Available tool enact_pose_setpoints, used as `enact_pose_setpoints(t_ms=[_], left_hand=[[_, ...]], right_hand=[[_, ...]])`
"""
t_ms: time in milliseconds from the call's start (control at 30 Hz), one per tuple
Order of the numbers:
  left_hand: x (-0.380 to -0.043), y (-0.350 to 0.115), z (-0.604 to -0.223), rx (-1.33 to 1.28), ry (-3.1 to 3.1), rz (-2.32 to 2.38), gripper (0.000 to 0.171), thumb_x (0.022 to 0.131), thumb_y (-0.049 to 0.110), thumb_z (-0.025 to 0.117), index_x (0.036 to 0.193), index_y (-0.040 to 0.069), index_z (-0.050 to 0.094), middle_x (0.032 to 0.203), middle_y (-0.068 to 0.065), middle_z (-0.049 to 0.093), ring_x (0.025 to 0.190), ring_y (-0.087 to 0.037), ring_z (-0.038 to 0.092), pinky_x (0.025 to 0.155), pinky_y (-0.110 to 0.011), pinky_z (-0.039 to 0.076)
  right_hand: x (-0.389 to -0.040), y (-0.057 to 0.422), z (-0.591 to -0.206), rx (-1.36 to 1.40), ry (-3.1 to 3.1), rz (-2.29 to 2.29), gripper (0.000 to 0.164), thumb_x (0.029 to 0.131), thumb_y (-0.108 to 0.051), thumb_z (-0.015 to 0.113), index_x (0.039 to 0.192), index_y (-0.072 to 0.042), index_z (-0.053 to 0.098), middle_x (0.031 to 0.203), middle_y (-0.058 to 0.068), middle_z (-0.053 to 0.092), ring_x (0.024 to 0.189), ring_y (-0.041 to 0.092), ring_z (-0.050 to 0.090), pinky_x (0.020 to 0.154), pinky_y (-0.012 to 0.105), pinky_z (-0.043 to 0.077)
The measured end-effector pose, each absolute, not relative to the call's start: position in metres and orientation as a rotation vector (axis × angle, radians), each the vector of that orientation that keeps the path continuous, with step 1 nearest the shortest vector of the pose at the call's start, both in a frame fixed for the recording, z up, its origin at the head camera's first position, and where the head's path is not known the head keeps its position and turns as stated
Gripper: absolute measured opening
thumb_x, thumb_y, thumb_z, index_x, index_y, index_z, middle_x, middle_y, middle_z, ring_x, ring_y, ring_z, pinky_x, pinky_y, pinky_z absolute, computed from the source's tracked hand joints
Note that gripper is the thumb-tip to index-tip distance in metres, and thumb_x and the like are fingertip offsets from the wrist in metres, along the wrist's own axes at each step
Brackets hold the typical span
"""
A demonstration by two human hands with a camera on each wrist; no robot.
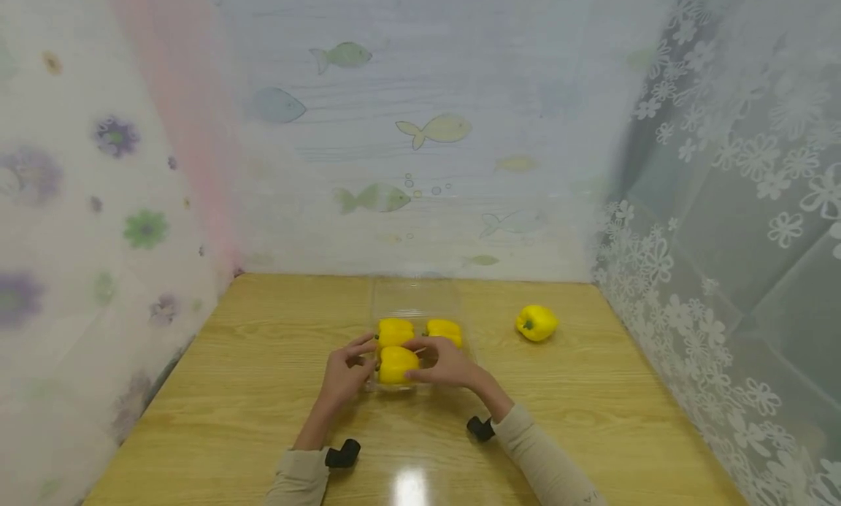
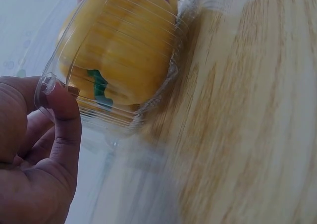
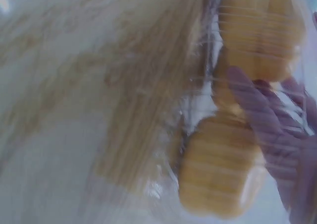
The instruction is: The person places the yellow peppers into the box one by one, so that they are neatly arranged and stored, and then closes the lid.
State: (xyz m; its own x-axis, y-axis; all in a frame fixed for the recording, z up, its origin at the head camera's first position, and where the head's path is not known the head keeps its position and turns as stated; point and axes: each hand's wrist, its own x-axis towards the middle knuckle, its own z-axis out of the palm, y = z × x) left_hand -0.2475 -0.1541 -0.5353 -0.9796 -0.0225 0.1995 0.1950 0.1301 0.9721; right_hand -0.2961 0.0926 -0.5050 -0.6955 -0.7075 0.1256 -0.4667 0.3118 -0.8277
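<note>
On my feed, the left hand [image 1: 347,374] pinches the clear container [image 2: 111,119]; the right hand [image 1: 445,361], blurred up close, seems to grip the front yellow pepper [image 1: 397,366].

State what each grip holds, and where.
Left grip: the box, pinched at its rim. Right grip: the front pepper, by its right end.

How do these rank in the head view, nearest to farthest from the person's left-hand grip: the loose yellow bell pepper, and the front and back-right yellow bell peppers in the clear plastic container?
1. Front yellow pepper, just right of the left-hand grip.
2. Back-right yellow pepper, behind and right of the front one.
3. Loose yellow pepper, farthest right, on the wooden table.
</note>
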Motion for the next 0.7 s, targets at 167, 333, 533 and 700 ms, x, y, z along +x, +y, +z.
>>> enact_pose_setpoints(t_ms=[167,333,533,700], left_hand=[[-0.246,-0.153,-0.534,-0.148,-2.24,-1.957,0.029,0.09,-0.007,0.069,0.119,-0.005,0.073,0.144,-0.015,0.059,0.078,-0.016,0.064,0.06,-0.02,0.05],[-0.247,-0.154,-0.534,-0.132,-2.252,-1.942,0.029,0.09,-0.007,0.068,0.119,-0.004,0.073,0.144,-0.014,0.06,0.077,-0.014,0.063,0.059,-0.02,0.049],[-0.247,-0.155,-0.536,-0.147,-2.242,-1.953,0.03,0.09,-0.009,0.068,0.119,-0.006,0.072,0.144,-0.015,0.059,0.075,-0.015,0.064,0.059,-0.02,0.05],[-0.247,-0.154,-0.536,-0.146,-2.254,-1.943,0.03,0.09,-0.008,0.068,0.119,-0.007,0.072,0.145,-0.016,0.059,0.076,-0.015,0.064,0.06,-0.02,0.05]], right_hand=[[-0.294,0.104,-0.502,-1.041,2.309,-1.381,0.053,0.094,-0.024,0.074,0.14,-0.003,0.058,0.14,0.016,0.06,0.126,0.039,0.059,0.101,0.051,0.051],[-0.296,0.118,-0.5,-1.004,2.421,-1.447,0.049,0.095,-0.023,0.073,0.137,-0.001,0.061,0.136,0.017,0.064,0.122,0.036,0.061,0.099,0.051,0.052],[-0.304,0.137,-0.507,-0.921,2.438,-1.762,0.034,0.099,-0.014,0.067,0.13,0.001,0.065,0.133,0.022,0.063,0.124,0.042,0.057,0.093,0.04,0.057],[-0.312,0.158,-0.513,-0.872,2.37,-2.027,0.032,0.103,-0.006,0.057,0.128,0.014,0.06,0.132,0.034,0.057,0.123,0.049,0.053,0.092,0.04,0.058]])
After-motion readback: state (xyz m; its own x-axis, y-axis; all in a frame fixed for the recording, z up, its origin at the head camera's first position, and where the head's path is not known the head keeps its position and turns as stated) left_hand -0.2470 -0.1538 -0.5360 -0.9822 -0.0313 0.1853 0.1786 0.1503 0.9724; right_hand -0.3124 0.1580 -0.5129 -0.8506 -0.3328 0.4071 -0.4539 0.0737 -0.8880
